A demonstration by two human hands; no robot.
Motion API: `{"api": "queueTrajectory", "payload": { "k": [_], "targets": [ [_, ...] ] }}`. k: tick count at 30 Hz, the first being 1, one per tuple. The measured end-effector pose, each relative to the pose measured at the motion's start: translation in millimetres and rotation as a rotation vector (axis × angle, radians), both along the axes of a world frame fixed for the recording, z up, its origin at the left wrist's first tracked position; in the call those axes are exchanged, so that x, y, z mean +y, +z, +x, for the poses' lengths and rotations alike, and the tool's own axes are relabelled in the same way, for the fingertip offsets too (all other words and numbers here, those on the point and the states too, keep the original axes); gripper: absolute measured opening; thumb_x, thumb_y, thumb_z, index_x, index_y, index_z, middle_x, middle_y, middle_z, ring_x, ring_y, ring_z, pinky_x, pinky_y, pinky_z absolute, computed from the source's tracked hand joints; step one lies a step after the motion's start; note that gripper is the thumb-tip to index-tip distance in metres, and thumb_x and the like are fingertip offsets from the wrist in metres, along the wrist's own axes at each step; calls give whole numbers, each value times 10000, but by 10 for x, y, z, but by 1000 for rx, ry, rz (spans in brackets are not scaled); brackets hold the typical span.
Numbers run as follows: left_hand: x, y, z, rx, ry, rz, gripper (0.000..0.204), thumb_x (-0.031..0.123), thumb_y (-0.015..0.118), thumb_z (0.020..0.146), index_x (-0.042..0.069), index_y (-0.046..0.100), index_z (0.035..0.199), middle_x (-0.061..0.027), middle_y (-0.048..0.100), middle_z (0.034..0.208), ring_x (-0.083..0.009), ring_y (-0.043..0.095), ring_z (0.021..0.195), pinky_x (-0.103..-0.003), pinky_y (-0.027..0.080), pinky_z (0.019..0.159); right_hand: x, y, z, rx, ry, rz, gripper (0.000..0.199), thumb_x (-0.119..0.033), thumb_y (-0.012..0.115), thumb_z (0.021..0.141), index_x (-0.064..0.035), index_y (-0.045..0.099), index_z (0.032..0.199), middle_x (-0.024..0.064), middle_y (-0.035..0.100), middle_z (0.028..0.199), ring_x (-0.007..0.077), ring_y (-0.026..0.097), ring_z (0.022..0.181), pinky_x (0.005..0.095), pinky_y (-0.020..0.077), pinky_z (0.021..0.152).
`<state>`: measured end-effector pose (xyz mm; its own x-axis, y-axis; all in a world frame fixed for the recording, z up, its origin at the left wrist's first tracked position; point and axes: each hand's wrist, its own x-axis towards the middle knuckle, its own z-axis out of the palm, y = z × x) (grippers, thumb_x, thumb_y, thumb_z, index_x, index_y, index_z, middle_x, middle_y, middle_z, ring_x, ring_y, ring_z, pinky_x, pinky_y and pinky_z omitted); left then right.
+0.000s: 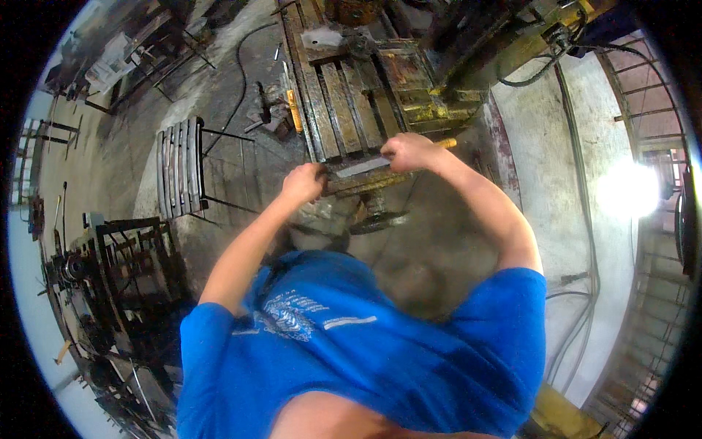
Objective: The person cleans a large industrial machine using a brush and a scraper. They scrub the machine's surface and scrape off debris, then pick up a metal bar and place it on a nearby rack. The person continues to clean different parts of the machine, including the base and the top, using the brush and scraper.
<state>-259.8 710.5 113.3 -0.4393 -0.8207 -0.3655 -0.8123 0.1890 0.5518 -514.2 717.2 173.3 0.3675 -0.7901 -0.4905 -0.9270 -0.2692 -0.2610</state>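
While the grey bar (pixel 363 168) sits at the near edge of the slotted table (pixel 357 110), my right hand (pixel 409 153) grasps its right part; my left hand (pixel 303 184) curls by its left end, gripping or not I cannot tell. It looks stiff, perhaps slick, best held by both ends. Farther left stands a slatted seat (pixel 196 162).

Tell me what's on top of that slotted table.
Toward the far end of the slotted table are a pale flat piece and a dark lump; the right hand holds a grey bar at its near edge. What they cover can't be seen.
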Motion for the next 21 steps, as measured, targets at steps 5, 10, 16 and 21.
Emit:
{"api": "queueTrajectory", "payload": {
  "k": [5, 10, 16, 21],
  "targets": [
    [-26, 17, -14, -31, -26, -84, 242, 219, 549, 714, 141, 631, 928, -123, 623, 806, -301, 593, 791, -400, 470, 708, 54, -103, -103, -83, -52, 7, 434, -215, 557, 604, -90, 593, 1019, 150, 590, 950, 298, 545, 903, 373, 437, 778],
    [-81, -32, 6, 13, -19, -124, 234, 194, 596, 688, 129, 637, 909, -129, 621, 803, -304, 592, 785, -393, 471, 706, 156, -99, -124, -242, -117, -65, 140, -145, 516, 589, -46, 499, 686, 151, 530, 701, 323, 517, 754, 402, 392, 621],
    [-166, 244, 51, 193, 2, -158, 220, 187, 615, 693, 86, 629, 888, -159, 605, 746, -312, 587, 741, -394, 462, 667, 200, 156, -158, -304, -116, -53, 148, -155, 531, 594, -32, 507, 672, 145, 511, 656, 272, 493, 647, 363, 388, 589],
    [-405, 584, 364, 348, -46, -220, 196, 171, 615, 700, 46, 616, 851, -181, 590, 746, -334, 571, 731, -405, 451, 651, 122, 576, 168, -361, -238, -61, 142, -95, 509, 588, -20, 393, 620, 129, 398, 569, 230, 346, 537, 342, 329, 503]
  ]
}}
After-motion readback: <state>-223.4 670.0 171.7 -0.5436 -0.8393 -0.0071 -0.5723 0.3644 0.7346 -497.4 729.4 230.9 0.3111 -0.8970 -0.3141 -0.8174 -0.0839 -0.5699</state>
